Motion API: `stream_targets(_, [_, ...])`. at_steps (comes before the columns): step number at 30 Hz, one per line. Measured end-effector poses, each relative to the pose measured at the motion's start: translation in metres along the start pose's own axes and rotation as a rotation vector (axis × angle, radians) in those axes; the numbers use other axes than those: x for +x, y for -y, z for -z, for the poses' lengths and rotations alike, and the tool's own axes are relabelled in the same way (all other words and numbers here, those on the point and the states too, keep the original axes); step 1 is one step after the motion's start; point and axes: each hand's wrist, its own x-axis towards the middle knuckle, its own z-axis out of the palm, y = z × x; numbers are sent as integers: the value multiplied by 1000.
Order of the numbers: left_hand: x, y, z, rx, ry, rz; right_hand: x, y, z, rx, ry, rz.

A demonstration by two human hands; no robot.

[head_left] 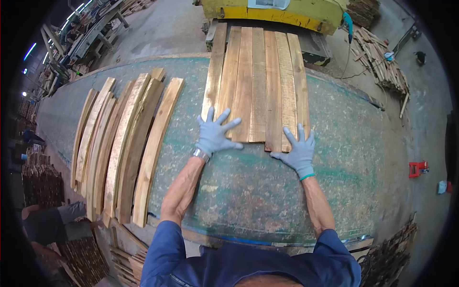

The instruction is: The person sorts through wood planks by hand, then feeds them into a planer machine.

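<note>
Several wooden boards (258, 86) lie side by side on the green worn table (239, 191), their far ends at a yellow machine (287, 16). My left hand (213, 135), in a pale blue glove, rests with spread fingers on the near left ends of the boards. At the near right ends is my right hand (299, 152), gloved too, its fingers spread over the board edges. The near ends are uneven, with one middle board (273, 105) reaching closer to me than those on its left. Neither hand is wrapped round a board.
More boards (129, 143) lie in a loose group on the table's left. A co-worker (52, 222) is at the lower left beside stacked wood (83, 260). A wood pile (382, 67) and a red object (417, 169) are on the floor at right.
</note>
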Motion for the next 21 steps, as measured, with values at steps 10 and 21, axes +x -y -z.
stream_targets(10, [195,42,-3,54,4,23,183,-50,-51,-100,24,-46])
stream_targets(21, [296,60,-26,62,-265,119,311,-75,-86,-235,123,-109])
